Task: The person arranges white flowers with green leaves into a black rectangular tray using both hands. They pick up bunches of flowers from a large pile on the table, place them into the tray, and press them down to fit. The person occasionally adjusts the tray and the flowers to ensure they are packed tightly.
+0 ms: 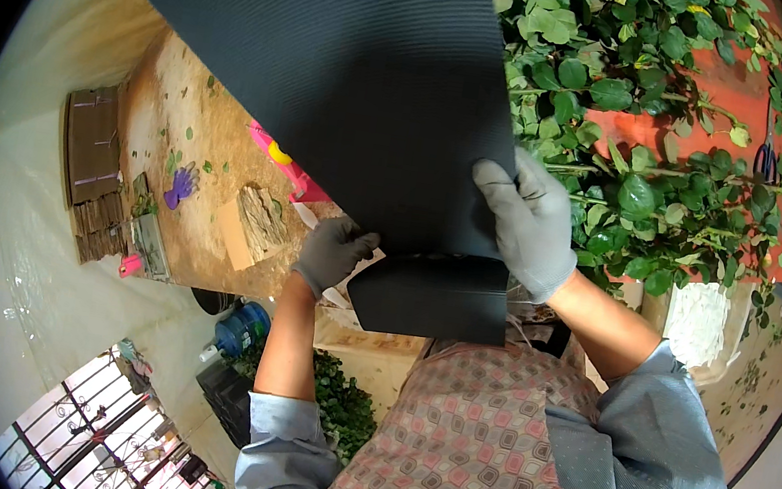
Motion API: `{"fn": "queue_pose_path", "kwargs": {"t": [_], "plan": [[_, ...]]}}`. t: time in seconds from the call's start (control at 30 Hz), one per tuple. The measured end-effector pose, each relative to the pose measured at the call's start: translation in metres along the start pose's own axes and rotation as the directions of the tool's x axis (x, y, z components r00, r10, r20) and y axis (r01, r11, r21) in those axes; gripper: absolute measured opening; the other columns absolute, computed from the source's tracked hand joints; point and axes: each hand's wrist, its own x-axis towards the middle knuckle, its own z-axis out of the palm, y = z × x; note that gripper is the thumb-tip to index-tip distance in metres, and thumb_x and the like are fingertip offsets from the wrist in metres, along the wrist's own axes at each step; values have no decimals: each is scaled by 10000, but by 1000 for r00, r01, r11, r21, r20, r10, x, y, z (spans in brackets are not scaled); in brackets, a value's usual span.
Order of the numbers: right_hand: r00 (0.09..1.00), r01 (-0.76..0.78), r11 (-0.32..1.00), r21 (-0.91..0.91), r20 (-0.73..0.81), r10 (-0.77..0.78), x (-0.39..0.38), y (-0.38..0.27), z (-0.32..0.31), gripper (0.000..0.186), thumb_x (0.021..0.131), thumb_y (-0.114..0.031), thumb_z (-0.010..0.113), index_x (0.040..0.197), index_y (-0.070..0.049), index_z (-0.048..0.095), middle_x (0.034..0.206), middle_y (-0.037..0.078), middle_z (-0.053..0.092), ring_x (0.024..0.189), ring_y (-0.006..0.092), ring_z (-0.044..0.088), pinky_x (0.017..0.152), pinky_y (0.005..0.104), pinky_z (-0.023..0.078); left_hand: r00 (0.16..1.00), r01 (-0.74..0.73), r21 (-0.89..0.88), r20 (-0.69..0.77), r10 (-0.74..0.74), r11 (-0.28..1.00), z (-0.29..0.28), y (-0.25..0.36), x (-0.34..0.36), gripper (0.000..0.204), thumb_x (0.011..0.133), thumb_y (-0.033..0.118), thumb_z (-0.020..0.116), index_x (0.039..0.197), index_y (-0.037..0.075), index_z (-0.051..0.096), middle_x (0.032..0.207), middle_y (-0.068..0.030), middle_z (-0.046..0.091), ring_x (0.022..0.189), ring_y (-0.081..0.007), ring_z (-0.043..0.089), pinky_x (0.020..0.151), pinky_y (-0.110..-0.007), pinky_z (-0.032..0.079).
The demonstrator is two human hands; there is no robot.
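Note:
Grey gloves cover both of my hands. Between them is a large black corrugated sheet (386, 72), its far part rising away from me to the top of the view. A crease crosses it near my body, and a short flap (433, 298) bends off there toward my apron. My left hand (334, 251) pinches the sheet's left edge by the crease. On the right edge, my right hand (527, 224) grips with the thumb on the face and the fingers mostly behind it. What lies under the sheet is hidden.
Leafy cut stems (634, 109) cover much of the red table surface (719, 81) at right, with scissors (766, 159) beyond. On the brown tabletop (155, 98) at left lie a purple glove (180, 187) and folded brown paper (260, 225). A blue water jug (242, 327) stands below.

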Motion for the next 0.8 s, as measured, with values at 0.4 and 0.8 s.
{"fn": "queue_pose_path", "kwargs": {"t": [0.4,0.8], "plan": [[960,258,931,-260,-43,-278,-11,21,6,162,955,-77,558,1052,27,634,846,105,547,731,226,511,730,317,466,987,-153,116,64,146,981,23,-37,27,313,953,257,700,823,-27,686,771,-117,695,691,-192,679,646,-360,518],[986,74,657,-750,-44,-162,-27,80,-60,236,1018,-198,603,1078,6,707,977,158,750,918,246,710,835,369,533,985,-169,98,1,170,981,55,-70,62,404,896,398,728,1134,73,764,1114,-193,744,1054,-346,702,953,-406,538]]}}
